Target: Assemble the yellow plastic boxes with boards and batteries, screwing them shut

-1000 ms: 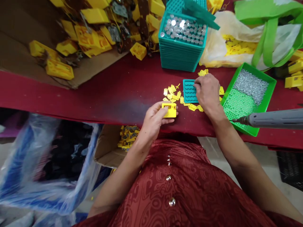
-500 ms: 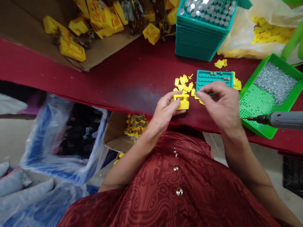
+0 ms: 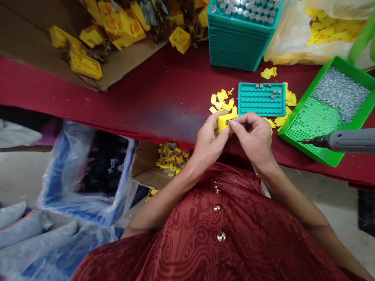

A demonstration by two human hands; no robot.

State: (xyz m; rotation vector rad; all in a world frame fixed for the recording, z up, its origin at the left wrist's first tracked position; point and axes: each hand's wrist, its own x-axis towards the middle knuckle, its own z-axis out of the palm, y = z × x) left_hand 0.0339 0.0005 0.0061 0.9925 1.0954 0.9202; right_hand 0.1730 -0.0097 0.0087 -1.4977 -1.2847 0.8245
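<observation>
My left hand (image 3: 209,138) is closed around a small yellow plastic housing (image 3: 223,121), its open side turned to the right. The fingertips of my right hand (image 3: 254,134) are pinched at that opening; a small metallic bit shows there, but what they hold is mostly hidden. Just beyond the hands lies a teal ribbed tray (image 3: 260,105) with several small silver button cells (image 3: 274,92) in its upper rows. Loose flat yellow plastic pieces (image 3: 222,95) are scattered to the left of the tray, and more lie to its right.
A tall stack of teal trays (image 3: 234,47) topped with silver cells stands behind. On the right, a green perforated basket (image 3: 316,117) holds screws (image 3: 340,93), with an electric screwdriver (image 3: 348,140) above it. Cardboard box (image 3: 117,66) with yellow housings, back left; lower box (image 3: 146,168) holds yellow parts.
My right hand has moved left from the tray to the yellow housing, its fingertips now at the opening. My left hand has turned the housing. The view has shifted slightly.
</observation>
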